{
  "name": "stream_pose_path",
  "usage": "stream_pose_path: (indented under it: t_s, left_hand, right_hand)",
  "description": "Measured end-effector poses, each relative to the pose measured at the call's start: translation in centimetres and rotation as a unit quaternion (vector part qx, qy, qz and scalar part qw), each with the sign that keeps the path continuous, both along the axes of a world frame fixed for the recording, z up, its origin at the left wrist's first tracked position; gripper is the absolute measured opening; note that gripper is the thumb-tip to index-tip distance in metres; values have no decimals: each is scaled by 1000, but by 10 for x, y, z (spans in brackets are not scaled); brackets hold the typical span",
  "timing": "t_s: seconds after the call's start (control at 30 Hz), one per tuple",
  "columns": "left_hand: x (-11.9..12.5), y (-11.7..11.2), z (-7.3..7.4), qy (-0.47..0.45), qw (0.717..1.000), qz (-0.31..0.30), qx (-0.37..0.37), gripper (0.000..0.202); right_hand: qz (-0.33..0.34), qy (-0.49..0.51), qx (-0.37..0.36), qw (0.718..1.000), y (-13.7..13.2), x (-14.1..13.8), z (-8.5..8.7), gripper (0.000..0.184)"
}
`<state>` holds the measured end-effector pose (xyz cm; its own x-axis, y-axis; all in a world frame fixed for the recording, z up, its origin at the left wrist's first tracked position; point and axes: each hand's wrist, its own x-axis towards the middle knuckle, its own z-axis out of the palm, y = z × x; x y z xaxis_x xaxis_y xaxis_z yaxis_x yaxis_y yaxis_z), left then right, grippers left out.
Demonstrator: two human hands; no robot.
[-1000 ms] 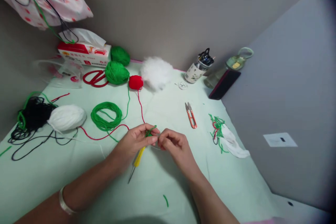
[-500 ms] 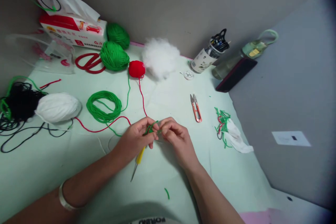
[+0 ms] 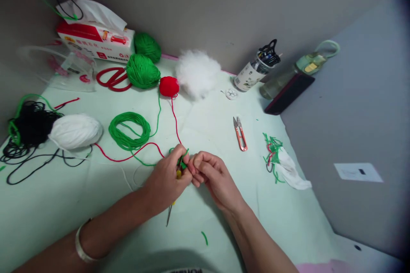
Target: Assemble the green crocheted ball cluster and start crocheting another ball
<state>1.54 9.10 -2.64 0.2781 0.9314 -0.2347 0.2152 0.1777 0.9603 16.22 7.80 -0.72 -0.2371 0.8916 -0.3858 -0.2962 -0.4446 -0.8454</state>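
My left hand is closed round a yellow-handled crochet hook, whose metal shaft points down below the palm. Between its thumb and forefinger sits a small piece of green yarn work, largely covered by the fingers. My right hand is pinched together, its fingertips touching those of the left hand; what they grip is hidden. From beneath the left hand a red yarn strand runs up to a red yarn ball. A coil of green yarn lies beyond the left wrist.
Orange thread snips lie beyond my right hand, with yarn scraps farther right. White stuffing, green balls, red-handled scissors and a tissue pack line the back. White yarn and black yarn are at left.
My fingers have drawn closer together, and the left hand has rolled over the green work and the hook's handle. The whole view has shifted slightly.
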Motion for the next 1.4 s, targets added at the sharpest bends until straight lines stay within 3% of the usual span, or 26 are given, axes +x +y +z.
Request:
stream_pose_path:
  t_s: [0.27,0.37,0.53,0.97,1.07,1.2,1.4]
  left_hand:
    - [-6,-3,-4,90,988,-85,94,23]
    - [-8,-1,-4,53,995,-66,45,19]
    - [-11,7,-1,-114,992,-13,-42,10]
    - [-11,6,-2,-171,982,11,-74,31]
    - [-11,6,-1,-161,985,13,-69,21]
    - [-11,6,4,-164,983,23,-84,21]
    - [-13,8,4,-197,976,4,-90,17]
  right_hand:
    - [36,-42,-4,998,-6,3,-8,21]
    - [12,-36,-6,999,-6,5,-8,20]
    - [-65,-59,54,995,-1,13,-8,21]
    - [-107,-261,194,940,-4,13,-2,10]
    - [-116,-264,198,937,-4,13,-2,6]
    - [-122,-255,190,940,-4,13,-2,8]
    - [-124,-222,128,959,-7,15,-6,15]
